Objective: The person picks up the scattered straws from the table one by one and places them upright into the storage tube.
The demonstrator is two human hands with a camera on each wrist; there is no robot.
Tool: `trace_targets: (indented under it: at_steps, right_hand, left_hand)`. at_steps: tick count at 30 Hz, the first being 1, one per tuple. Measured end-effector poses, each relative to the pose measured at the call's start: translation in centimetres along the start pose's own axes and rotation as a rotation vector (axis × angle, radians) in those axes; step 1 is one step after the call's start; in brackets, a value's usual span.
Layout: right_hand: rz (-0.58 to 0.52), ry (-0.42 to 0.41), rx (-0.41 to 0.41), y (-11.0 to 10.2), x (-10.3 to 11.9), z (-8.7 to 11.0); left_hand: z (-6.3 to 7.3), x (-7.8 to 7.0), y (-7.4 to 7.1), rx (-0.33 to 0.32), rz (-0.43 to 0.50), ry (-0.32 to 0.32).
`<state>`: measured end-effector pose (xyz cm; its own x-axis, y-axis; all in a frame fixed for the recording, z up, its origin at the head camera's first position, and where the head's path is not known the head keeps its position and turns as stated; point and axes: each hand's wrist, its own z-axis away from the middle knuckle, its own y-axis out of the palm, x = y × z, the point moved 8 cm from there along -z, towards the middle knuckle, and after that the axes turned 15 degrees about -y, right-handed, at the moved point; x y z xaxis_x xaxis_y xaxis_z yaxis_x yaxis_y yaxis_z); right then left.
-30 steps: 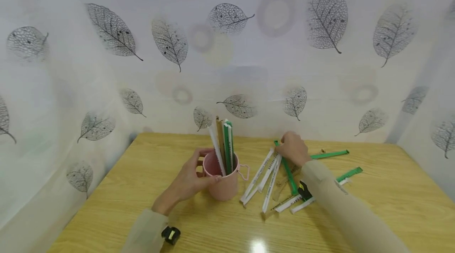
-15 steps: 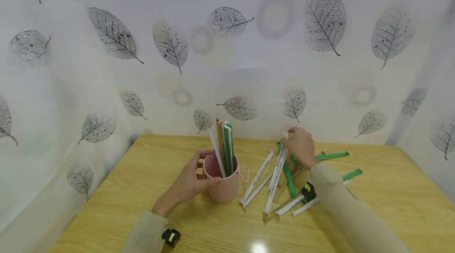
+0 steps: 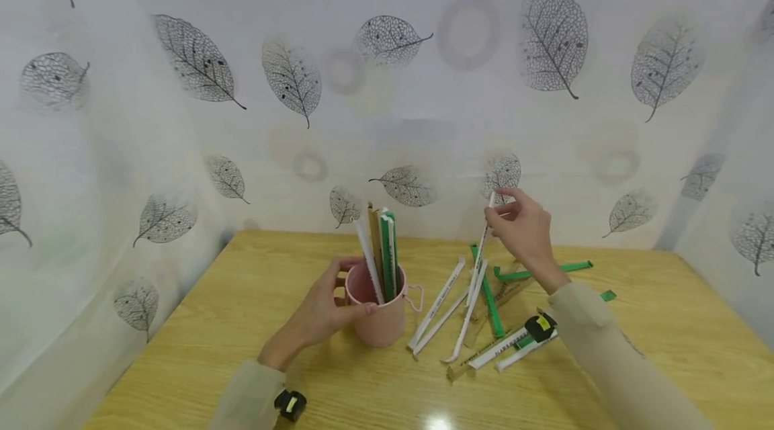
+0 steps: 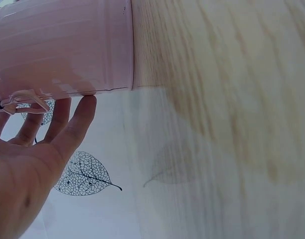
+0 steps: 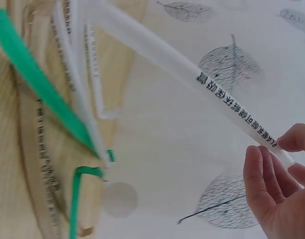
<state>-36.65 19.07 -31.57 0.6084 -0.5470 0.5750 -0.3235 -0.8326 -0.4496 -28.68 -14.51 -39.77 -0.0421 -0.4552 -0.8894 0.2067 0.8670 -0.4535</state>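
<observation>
A pink mug [image 3: 379, 324] stands upright on the table, its handle toward the right. White, brown and green wrapped straws [image 3: 388, 259] lean inside it. My left hand [image 3: 320, 309] grips the mug, thumb at the front near the rim and fingers at the far side. In the right wrist view, my right hand [image 5: 284, 181] pinches one end of a white paper-wrapped straw [image 5: 167, 55] with dark print. In the head view this straw slants downward from my raised right hand [image 3: 521, 227], above the pile. Its lower end overlaps other straws, so contact there is unclear.
Several white, green [image 3: 492, 306] and brown wrapped straws lie loosely crossed on the wooden table [image 3: 290, 255], right of the mug. Some are partly hidden by the right forearm and its black wrist device [image 3: 540, 326]. A leaf-patterned backdrop [image 3: 411, 94] rises behind the table.
My right hand has reached into the pile, taken a white wrapped straw by its far end and lifted it up and slightly right. My left hand stays on the mug.
</observation>
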Motion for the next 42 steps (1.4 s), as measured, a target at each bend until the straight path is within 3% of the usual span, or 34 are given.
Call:
trace_targets:
  at_steps: [6, 15, 24, 42]
  right_hand:
    - [-0.08, -0.133, -0.081, -1.1, 3.3, -0.8]
    - [-0.096, -0.343, -0.091, -1.4, 8.6, -1.4]
    - [-0.145, -0.417, -0.082, -1.0, 12.2, -2.3]
    - [-0.43, -0.596, -0.171, 0.4, 18.2, -3.1]
  left_hand:
    - [0.0, 0.0, 0.1, 0.003, 0.005, -0.001]
    - [-0.1, -0.2, 0.0, 0.016, 0.004, 0.048]
    - [0.0, -0.3, -0.2, 0.013, 0.002, 0.035]
    - [-0.1, 0.1, -0.2, 0.009, 0.009, 0.012]
